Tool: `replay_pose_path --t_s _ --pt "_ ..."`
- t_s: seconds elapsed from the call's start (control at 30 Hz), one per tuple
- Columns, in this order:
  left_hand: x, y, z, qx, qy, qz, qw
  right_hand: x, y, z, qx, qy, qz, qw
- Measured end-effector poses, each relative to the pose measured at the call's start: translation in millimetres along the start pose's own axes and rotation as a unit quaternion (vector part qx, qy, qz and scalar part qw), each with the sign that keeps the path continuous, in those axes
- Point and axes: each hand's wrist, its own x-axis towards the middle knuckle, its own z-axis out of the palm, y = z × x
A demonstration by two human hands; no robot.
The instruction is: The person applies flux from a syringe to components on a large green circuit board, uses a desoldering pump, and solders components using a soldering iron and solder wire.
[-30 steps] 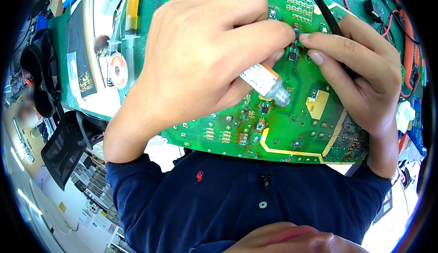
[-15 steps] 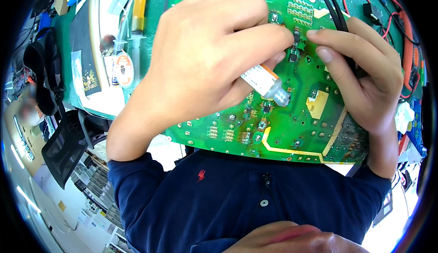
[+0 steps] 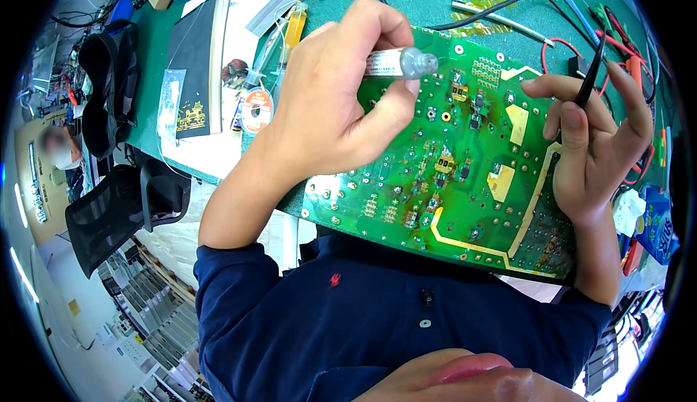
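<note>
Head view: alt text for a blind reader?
A person's left grip holds a white-labelled tube above a green circuit board; the right grip holds a black tweezer-like tool. A black booklet lies to the left.

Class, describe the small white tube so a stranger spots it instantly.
Find the flat green circuit board. Over its upper-left part, the left hand grips the small white tube. Its stubby translucent grey cap sets it apart from the slim black tweezers in the right hand.

Two hands: one left hand (image 3: 334,101), one right hand (image 3: 592,148). One green circuit board (image 3: 465,210), one white-labelled tube (image 3: 386,63), one pair of black tweezers (image 3: 592,75). Also one orange-and-white reel (image 3: 256,110), one black notebook (image 3: 196,61).
</note>
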Motion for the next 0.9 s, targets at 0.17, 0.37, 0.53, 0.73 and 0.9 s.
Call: replay_pose_path --t_s 0.17,0.37,0.53,0.73,0.9 --pt "4 -6 -4 0.096 -0.015 0.085 0.992 3 -8 -6 -0.143 -0.055 -0.005 0.988" --pt "8 -3 -2 0.094 -0.033 0.114 0.989 14 -8 1 -0.153 -0.037 -0.039 0.987" --pt "7 -4 -4 0.121 -0.058 0.128 0.983 12 -12 -6 -0.143 -0.100 -0.004 0.985" --pt "7 -4 -4 0.135 -0.059 0.130 0.981 12 -11 -6 -0.145 -0.108 -0.039 0.983" --pt "7 -2 -1 0.133 -0.055 0.133 0.981 11 -11 -6 -0.146 -0.110 -0.043 0.982"
